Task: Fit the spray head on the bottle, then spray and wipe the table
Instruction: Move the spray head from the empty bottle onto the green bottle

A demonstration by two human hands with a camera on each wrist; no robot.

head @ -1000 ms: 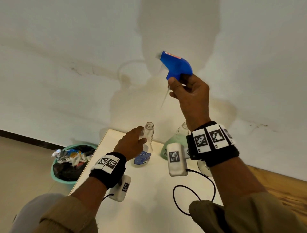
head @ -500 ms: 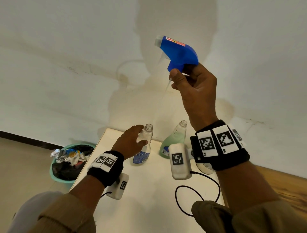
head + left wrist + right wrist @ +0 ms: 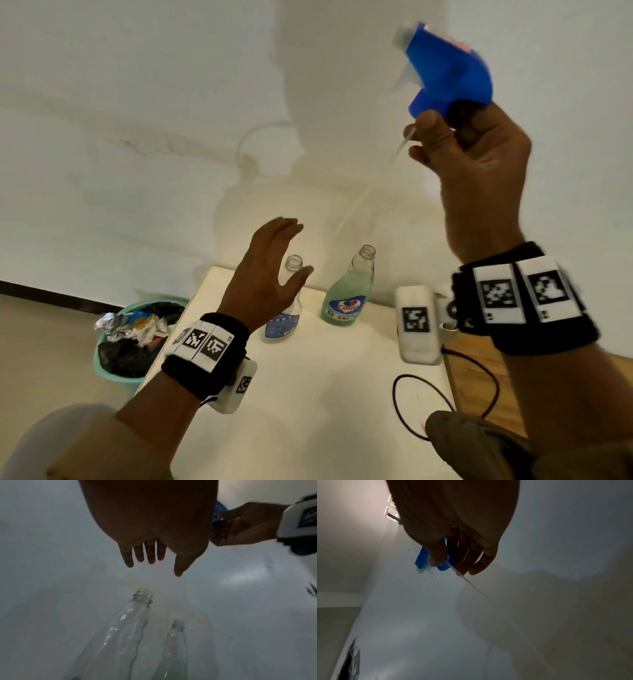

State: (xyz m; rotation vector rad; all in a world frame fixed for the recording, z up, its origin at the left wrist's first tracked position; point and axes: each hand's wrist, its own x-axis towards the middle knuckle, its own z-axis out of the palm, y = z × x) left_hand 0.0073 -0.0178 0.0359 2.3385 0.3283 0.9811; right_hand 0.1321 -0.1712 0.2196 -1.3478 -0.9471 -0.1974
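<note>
High above the white table (image 3: 342, 394), against a pale wall, a blue trigger spray head (image 3: 448, 72) is held up by the right hand (image 3: 476, 164), with thumb and fingers curled round its collar; from the wrist view the thumb is seen pressed against the blue collar where the thin white dip tube (image 3: 481, 593) comes out. That tube hangs down and leftward, its lower end faint and hard to trace. Two open-necked bottles stand upright near the far edge of the table: a clear bottle with a blue label (image 3: 286, 301) on the left and a Colin bottle of green liquid (image 3: 347, 294) just to its right, the two apart from each other. The left hand (image 3: 270, 274) is raised in front of the clear bottle, holding nothing, its fingers straight and close together with the thumb spread wide. Neither bottle is steadied, so a bottle could be knocked over or pushed toward the far edge if the tube tip or collar strikes its neck on the way down, and green liquid could be spilled. The long, flexible tube could miss the narrow mouth or bend against the rim. A black cable (image 3: 411, 404) lies looped on the near right of the table, and a green basin of rubbish (image 3: 113, 363) sits on the floor to the left.
</note>
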